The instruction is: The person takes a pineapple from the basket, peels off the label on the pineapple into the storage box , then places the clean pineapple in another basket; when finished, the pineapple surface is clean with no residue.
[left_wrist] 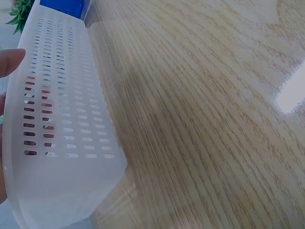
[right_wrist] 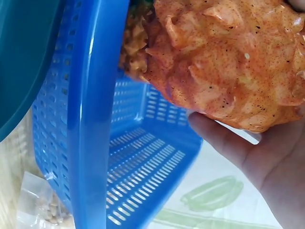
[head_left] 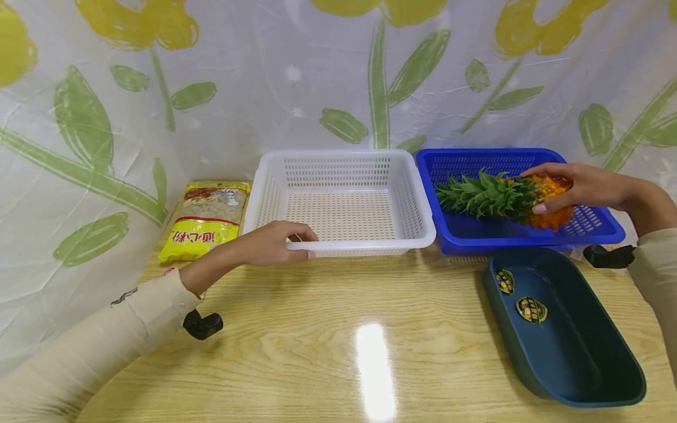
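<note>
My right hand [head_left: 587, 185] grips an orange pineapple [head_left: 550, 194] by its fruit end, thumb on the near side and fingers over the top. The pineapple lies sideways over the blue basket [head_left: 497, 242], its green leaf crown [head_left: 486, 194] pointing left. In the right wrist view, the bumpy pineapple skin [right_wrist: 224, 62] fills the upper part, above the basket's slotted wall. My left hand [head_left: 272, 242] holds the near rim of the white basket [head_left: 365, 244], with the thumb outside and the fingers over the inner side. Only slotted floor shows inside that basket.
A dark teal basin [head_left: 571, 329] with two round stickers stands in front of the blue basket. Left of the white basket lies a yellow packet [head_left: 203, 223]. A small clear bag [right_wrist: 43, 205] sits beside the blue basket. Behind everything hangs a flowered curtain [head_left: 238, 88].
</note>
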### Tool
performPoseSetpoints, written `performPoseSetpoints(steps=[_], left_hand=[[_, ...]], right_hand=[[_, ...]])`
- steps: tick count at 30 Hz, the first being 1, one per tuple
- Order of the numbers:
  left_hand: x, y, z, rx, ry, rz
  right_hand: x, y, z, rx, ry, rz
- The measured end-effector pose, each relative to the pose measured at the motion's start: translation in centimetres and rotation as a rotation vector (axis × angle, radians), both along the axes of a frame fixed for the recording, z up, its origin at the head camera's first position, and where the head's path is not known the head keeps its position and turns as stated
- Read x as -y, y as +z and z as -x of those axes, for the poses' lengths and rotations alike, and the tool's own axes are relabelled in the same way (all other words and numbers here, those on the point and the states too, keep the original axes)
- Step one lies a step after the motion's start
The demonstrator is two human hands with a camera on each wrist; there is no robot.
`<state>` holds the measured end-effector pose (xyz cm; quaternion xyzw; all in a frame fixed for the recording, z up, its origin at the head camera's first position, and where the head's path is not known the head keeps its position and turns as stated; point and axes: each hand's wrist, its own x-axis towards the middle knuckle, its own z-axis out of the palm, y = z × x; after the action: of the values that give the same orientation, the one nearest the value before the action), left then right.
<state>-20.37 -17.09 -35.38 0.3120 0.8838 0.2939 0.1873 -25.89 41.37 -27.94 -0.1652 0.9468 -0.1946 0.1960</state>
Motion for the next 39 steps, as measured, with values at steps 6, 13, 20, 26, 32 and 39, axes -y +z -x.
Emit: performPoseSetpoints(steps=[6,13,20,26,32,39], left_hand=[[0.0,-0.1,0.0,-0.004,0.002,0.009],[-0.1,0.0,-0.1,-0.005,0.011,0.004],[-0.1,0.2,-0.3,-0.005,0.021,0.003],[-0.2,0.2,-0.2,-0.001,0.017,0.01],[-0.3,0.3,-0.3,0.001,0.021,0.014],[-0.2,0.1,-0.2,0.0,0.015,0.012]], right_hand=[[-0.2,-0.8,0.5,0.021,0.016,0.003],[0.0,-1.3,1.1,0.046,0.05,0.027],[0.1,-1.8,1.6,0.041,0.091,0.027],[0.0,-2.1,1.9,0.063,0.081,0.017],[0.1,-1.9,2.0,0.089,0.073,0.03],[0.4,-1.9,2.0,0.107,0.081,0.036]])
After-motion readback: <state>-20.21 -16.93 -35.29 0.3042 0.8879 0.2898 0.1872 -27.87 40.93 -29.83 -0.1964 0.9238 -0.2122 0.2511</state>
